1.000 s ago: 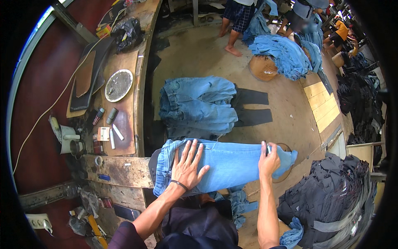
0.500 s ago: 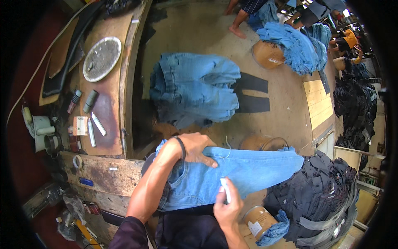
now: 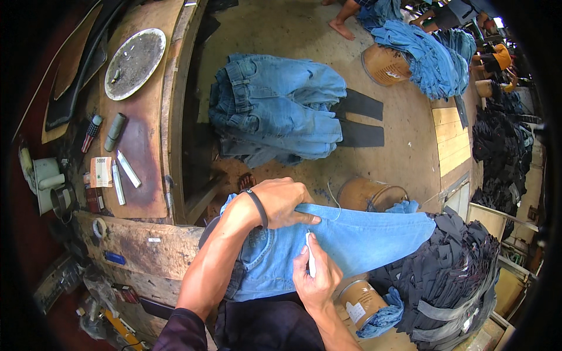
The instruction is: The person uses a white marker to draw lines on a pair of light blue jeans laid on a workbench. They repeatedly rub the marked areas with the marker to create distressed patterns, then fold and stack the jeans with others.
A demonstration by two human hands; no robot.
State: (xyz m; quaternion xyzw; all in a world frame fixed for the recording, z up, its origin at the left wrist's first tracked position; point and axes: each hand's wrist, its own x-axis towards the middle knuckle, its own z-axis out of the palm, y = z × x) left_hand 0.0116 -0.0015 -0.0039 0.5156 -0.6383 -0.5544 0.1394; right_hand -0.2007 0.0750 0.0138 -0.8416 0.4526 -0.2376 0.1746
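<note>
A pair of light blue jeans [image 3: 363, 240] lies spread in front of me, its leg stretching to the right. My left hand [image 3: 284, 202], a black band on its wrist, presses flat on the upper edge of the jeans. My right hand [image 3: 316, 275] grips a small white stick, like chalk [image 3: 311, 260], with its tip touching the denim just below my left hand's fingers.
A heap of blue jeans [image 3: 275, 108] lies on the floor ahead. A wooden bench [image 3: 137, 146] on the left holds a round metal plate [image 3: 134, 63] and small tools. Dark garments [image 3: 456, 281] are stacked at right, with brown tubs [image 3: 366, 196] nearby. Bare feet [image 3: 342, 17] stand at the top.
My head has leaned closer. My left hand slid to the jeans' upper edge, and my right hand left the cloth's far end and came in with the white stick.
</note>
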